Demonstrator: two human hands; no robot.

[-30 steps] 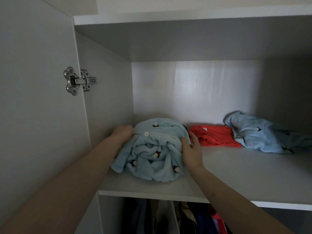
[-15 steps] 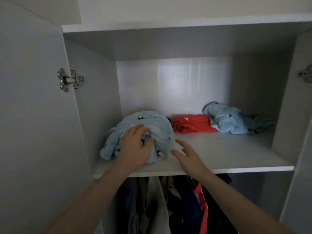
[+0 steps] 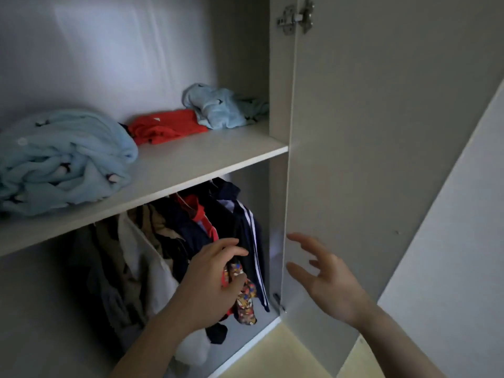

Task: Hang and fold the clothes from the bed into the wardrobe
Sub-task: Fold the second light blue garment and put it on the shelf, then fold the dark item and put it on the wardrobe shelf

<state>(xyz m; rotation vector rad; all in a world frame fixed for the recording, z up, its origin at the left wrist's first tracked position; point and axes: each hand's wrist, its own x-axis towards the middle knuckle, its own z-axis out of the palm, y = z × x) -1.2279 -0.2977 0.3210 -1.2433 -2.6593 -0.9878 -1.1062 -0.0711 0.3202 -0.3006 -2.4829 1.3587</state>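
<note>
The left hand's (image 3: 210,285) fingers (image 3: 231,245) are loosely curved and hold nothing, close in front of the dark hanging clothes (image 3: 196,241) below the shelf (image 3: 191,165). The right hand's (image 3: 327,282) fingers (image 3: 300,240) are spread wide, near the inner face of the open right door (image 3: 368,132). On the shelf lie a rolled light-blue garment (image 3: 62,159) at the near left, a red garment (image 3: 163,126) farther back, and another light-blue garment (image 3: 218,107) at the far right.

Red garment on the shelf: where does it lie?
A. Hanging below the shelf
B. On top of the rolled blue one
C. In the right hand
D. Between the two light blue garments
D: the red garment lies on the shelf between the rolled blue bundle and the crumpled blue garment.
</note>
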